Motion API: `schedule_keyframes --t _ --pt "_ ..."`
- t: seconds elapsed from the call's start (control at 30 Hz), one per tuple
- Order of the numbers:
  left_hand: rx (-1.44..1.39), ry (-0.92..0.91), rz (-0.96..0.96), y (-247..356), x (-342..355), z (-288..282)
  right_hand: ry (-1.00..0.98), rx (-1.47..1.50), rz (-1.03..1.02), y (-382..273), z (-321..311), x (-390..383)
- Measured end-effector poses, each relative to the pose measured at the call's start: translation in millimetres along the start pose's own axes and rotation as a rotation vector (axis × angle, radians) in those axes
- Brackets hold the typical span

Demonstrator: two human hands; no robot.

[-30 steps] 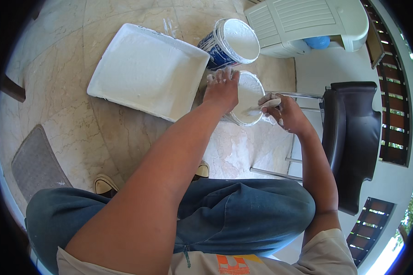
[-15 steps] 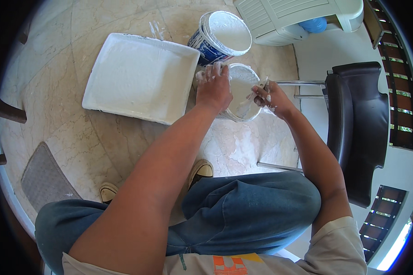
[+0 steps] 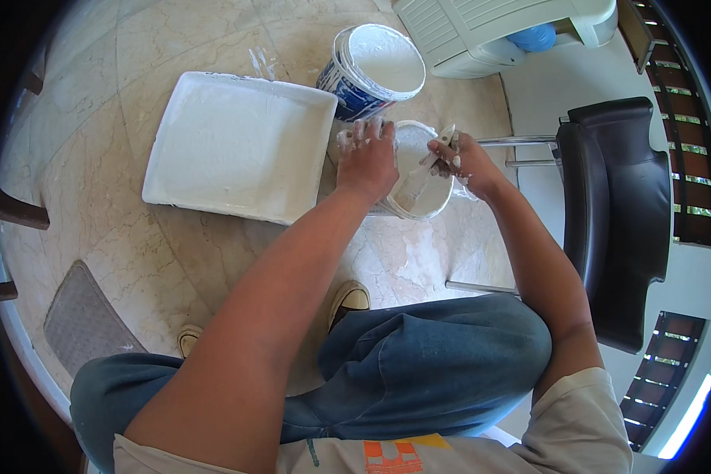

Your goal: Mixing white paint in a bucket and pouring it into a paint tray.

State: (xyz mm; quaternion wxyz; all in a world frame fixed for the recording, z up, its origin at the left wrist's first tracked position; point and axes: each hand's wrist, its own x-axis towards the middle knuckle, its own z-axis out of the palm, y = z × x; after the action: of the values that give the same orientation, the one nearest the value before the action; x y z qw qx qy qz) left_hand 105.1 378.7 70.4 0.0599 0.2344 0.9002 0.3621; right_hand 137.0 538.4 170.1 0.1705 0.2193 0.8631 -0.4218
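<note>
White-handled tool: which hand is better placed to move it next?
Probably right: the right hand grips the tool, angled over the nearer bucket. The left hand is at that bucket's left side, off the tool.

The head camera (a fisheye) looks down.

Since a second ago, my right hand [image 3: 458,160] is shifting inward over the bucket [image 3: 419,216], swinging the white-coated tool [image 3: 413,184] steeper: handle [image 3: 448,133] now pointing away from me past my grip, more of the head showing inside.
</note>
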Motion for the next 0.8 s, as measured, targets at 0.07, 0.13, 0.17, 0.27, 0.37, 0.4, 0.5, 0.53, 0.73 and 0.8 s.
schedule_keyframes --t 0.07,0.13,0.17,0.27,0.37,0.4,0.5,0.53,0.73,0.8 --pt "-0.016 -0.006 -0.012 -0.6 -0.1 -1.4 0.028 0.086 -0.006 3.2 4.6 0.0" --pt "-0.022 -0.010 -0.009 -0.1 -0.8 -1.5 -0.016 0.128 0.008 10.4 5.7 2.6" --pt "-0.027 -0.012 -0.008 0.3 -1.1 -1.1 -0.062 0.168 0.019 14.0 5.5 4.1" --pt "-0.002 0.007 -0.010 2.7 -2.1 1.2 -0.110 0.223 0.064 20.9 3.4 8.1" --pt "-0.022 0.021 -0.013 7.9 -0.5 3.1 -0.120 0.282 0.104 26.5 0.5 10.5" --pt "-0.022 0.020 -0.011 10.4 1.7 3.4 -0.118 0.283 0.105 27.9 -2.4 11.0" --pt "0.018 -0.018 -0.026 12.1 6.8 2.3 -0.121 0.332 0.154 27.6 -2.7 14.0" --pt "0.018 -0.006 -0.035 12.6 8.4 1.5 -0.145 0.314 0.143 28.7 -5.4 16.1" --pt "-0.290 0.084 -0.097 -15.6 3.5 27.8 -0.282 0.145 -0.052 52.7 -3.7 31.0" --pt "-0.258 0.111 -0.069 -1.4 10.9 47.3 -0.082 0.248 -0.088 83.6 -19.0 32.2"
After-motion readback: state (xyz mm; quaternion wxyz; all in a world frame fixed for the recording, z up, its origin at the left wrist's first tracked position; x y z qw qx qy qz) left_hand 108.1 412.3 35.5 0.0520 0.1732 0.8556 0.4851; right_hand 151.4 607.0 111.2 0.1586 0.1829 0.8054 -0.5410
